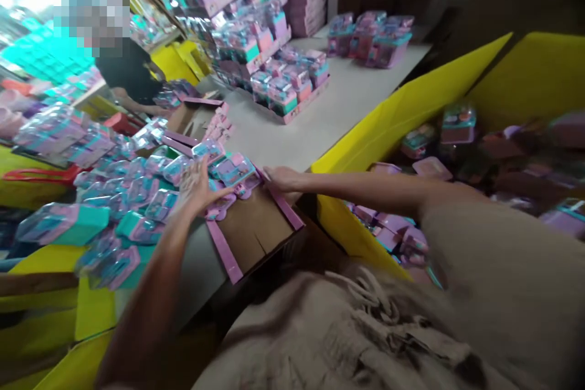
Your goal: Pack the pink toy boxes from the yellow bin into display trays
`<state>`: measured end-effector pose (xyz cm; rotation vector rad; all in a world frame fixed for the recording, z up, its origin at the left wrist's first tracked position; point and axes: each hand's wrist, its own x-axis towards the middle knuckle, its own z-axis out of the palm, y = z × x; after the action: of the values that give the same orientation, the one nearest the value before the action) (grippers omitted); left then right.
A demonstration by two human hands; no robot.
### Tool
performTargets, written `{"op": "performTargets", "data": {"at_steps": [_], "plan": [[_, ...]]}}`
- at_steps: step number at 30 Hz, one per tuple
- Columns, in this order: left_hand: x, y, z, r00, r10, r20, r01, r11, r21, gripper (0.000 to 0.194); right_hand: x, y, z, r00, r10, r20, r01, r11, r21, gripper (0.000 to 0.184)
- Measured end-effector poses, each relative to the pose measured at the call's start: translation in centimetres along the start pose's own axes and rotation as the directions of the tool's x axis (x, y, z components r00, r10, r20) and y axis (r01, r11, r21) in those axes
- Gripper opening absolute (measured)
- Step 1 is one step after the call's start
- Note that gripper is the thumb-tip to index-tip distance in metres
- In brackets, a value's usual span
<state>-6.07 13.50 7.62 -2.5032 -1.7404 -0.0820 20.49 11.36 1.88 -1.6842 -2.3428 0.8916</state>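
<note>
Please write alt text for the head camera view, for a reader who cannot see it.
Both hands reach to a toy pack on an open cardboard box: left hand beside it, right hand at its edge. More packs are heaped left; a yellow bin stands right.

Head view: we look forward and down, tilted, close over our own arms toward the table point(320, 116).
</note>
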Motion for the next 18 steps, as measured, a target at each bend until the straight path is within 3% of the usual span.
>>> {"op": "performTargets", "data": {"at_steps": [2,4,6,8,10,14,18], "plan": [[-2.0,-1.8,-0.1,0.995,-0.103,0.002,0.103,0.995,-0.017,0.11,0.9,-0.6,-1.5,0.974,-0.186,-0.128,0.172,0.979,-0.113,0.06],[-3.1,-3.1,0.3,0.991,-0.131,0.039,0.132,0.99,-0.045,0.111,2.8,-2.0,-2.6,0.87,-0.449,-0.205,0.38,0.875,-0.301,0.074],[-3.2,-3.6,0.6,0.993,-0.089,0.074,0.092,0.995,-0.038,0.107,5.2,-3.4,-3.2,0.771,-0.627,-0.112,0.517,0.719,-0.464,0.089],[-2.6,-3.5,0.7,0.992,-0.043,0.116,0.042,0.999,0.011,0.102,7.4,-4.2,-3.3,0.751,-0.66,0.034,0.575,0.627,-0.525,0.084],[-1.9,-3.2,0.6,0.987,-0.011,0.162,0.001,0.998,0.061,0.099,9.0,-4.1,-3.1,0.737,-0.668,0.102,0.605,0.584,-0.541,0.072],[-1.2,-2.4,0.3,0.977,-0.016,0.211,-0.018,0.988,0.156,0.101,10.1,-2.8,-2.7,0.699,-0.713,0.056,0.617,0.562,-0.551,0.071],[-0.9,-2.1,0.5,0.972,-0.037,0.23,-0.01,0.98,0.197,0.099,10.3,-2.6,-2.5,0.708,-0.703,0.066,0.626,0.582,-0.519,0.073]]}}
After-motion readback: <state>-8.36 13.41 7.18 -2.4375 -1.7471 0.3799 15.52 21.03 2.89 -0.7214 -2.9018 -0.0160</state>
